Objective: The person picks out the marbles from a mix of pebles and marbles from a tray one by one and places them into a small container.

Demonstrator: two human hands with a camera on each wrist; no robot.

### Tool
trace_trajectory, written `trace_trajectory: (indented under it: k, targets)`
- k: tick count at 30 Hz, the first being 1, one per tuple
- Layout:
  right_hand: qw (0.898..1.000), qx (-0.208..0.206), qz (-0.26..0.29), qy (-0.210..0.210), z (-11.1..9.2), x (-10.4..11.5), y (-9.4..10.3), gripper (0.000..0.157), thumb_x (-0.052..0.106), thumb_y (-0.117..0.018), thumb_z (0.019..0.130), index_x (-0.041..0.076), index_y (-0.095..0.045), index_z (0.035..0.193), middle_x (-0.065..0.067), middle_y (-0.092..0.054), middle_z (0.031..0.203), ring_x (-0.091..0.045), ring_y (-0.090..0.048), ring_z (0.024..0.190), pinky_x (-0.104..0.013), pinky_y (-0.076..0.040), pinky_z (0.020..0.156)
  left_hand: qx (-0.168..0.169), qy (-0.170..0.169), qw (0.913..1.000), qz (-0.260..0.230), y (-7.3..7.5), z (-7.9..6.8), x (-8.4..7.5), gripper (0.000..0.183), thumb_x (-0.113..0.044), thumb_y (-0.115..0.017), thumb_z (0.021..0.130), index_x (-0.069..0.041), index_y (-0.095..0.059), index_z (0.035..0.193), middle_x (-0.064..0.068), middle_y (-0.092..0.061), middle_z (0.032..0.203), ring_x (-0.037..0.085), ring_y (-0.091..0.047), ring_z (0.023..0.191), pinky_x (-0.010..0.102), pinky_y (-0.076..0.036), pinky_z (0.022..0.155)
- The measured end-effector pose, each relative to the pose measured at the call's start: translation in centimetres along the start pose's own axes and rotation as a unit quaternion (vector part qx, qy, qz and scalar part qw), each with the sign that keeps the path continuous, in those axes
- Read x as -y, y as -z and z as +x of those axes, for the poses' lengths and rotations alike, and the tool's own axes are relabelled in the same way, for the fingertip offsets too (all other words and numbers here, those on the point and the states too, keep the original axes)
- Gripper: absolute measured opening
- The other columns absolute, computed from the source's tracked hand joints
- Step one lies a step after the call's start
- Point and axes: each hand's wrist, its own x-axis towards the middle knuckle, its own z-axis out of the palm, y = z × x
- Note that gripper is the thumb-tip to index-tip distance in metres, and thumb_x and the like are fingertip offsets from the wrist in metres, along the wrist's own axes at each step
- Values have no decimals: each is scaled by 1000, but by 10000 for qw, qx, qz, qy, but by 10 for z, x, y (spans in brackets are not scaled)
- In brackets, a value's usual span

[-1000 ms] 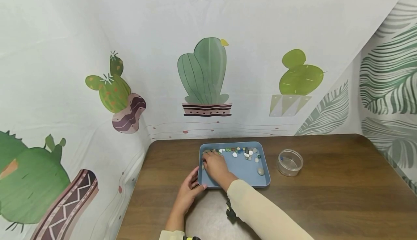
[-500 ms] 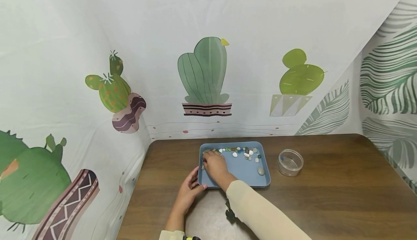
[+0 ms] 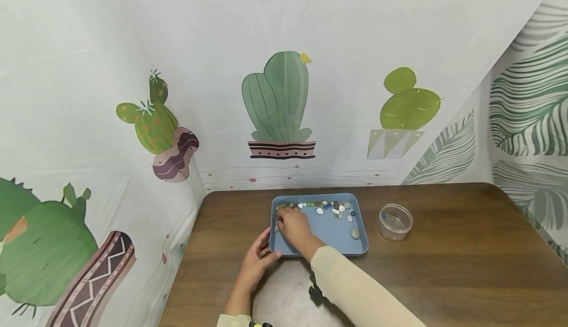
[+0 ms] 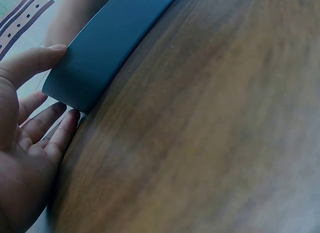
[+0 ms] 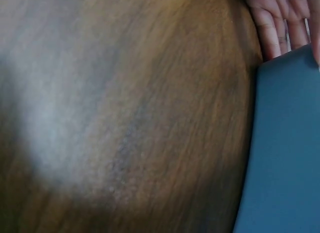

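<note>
Gripping the blue tray's (image 3: 328, 233) near-left corner with our left hand (image 3: 259, 257), we've got the right hand (image 3: 294, 224) down among the pebbles (image 3: 320, 211) inside, fingertips hidden, so can't tell if it's holding one. They line the far edge and parts of both sides; we'd guess mostly done, with a blue bit (image 3: 384, 216) in the clear tub (image 3: 396, 236) maybe left.

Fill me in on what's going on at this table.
A person is working at a blue tray. The left hand holds its near left corner, while the right hand reaches inside, low at the left end; whether it grips anything is hidden. Small stones, some coloured, lie mostly along the far side, with a larger grey stone near the right wall. To the tray's right stands a clear round container.
</note>
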Motion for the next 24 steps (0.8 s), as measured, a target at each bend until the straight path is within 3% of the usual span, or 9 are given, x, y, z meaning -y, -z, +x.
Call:
trace_trajectory:
  k: [5, 14, 24]
  targets:
    - [9999, -29, 113, 58, -1, -1, 2, 8, 22, -73, 92, 15, -71, 95, -1, -74, 95, -22, -65, 87, -39, -53, 79, -34, 10, 10000, 42, 0, 0, 1, 78, -14, -81, 84, -18, -44, 153, 20, -49, 151, 35, -53, 133, 19, -46, 96]
    - [9970, -217, 749, 41, -9, -1, 12, 13, 21, -71, 94, 12, -71, 104, -4, -76, 102, -23, -72, 92, -39, -56, 82, -68, -141, 9999, 44, 1, -1, 5, 77, -13, -80, 85, -16, -43, 153, 19, -48, 152, 37, -53, 132, 20, -47, 97]
    - [9943, -557, 906, -26, -14, -3, 17, 10, 21, -71, 94, 14, -70, 101, -1, -78, 93, -19, -73, 85, -43, -50, 88, -27, -79, 10000, 26, 0, 1, 5, 78, -14, -80, 85, -16, -43, 153, 21, -49, 151, 37, -53, 131, 20, -47, 96]
